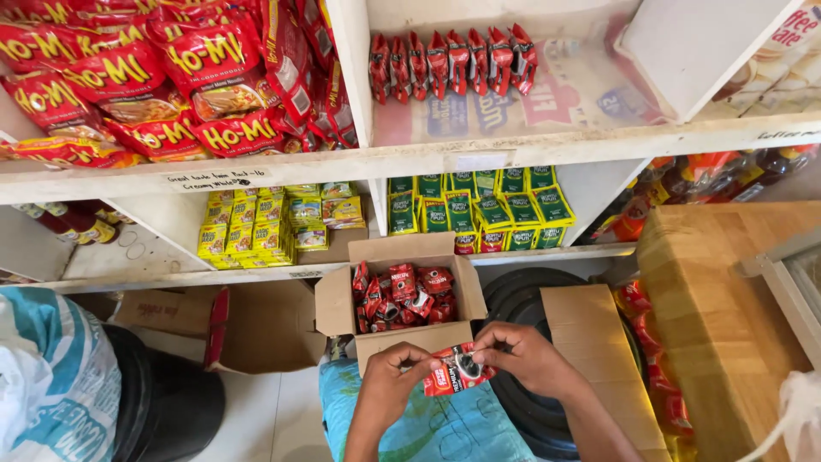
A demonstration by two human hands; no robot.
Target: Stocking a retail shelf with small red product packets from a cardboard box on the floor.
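Holding a small red sachet (457,370) between both hands, just in front of the open cardboard box (398,301) it seems to belong with, so my read is this is the pick-one-out-and-handle-it step of shelf stocking. Left hand (395,370) is pinched on the sachet's left edge, right hand (519,355) is pinched on its top right corner, both closed narrow on it, and it looks like they might be pulling it apart from a strip or just straightening it, honestly can't tell which. If it's headed for the shelf, the next move would need a clean one-handed grip and a long reach up, since the matching row of red sachets (453,60) stands on the upper shelf (445,158), well apart from the hands. The sachet itself is glossy red with a dark round picture and some white on the front, flat, a bit crinkled, tilted slightly. Box behind it is loosely filled with more of the same, flaps open. Above that, green packets (479,208) stand in a row on the lower shelf, yellow packets (256,227) are stacked in the next bay to the left, and big red noodle packs (171,77) are piled top left. Below the hands there's blue patterned cloth (445,423), and a wooden block (727,308) off to the right
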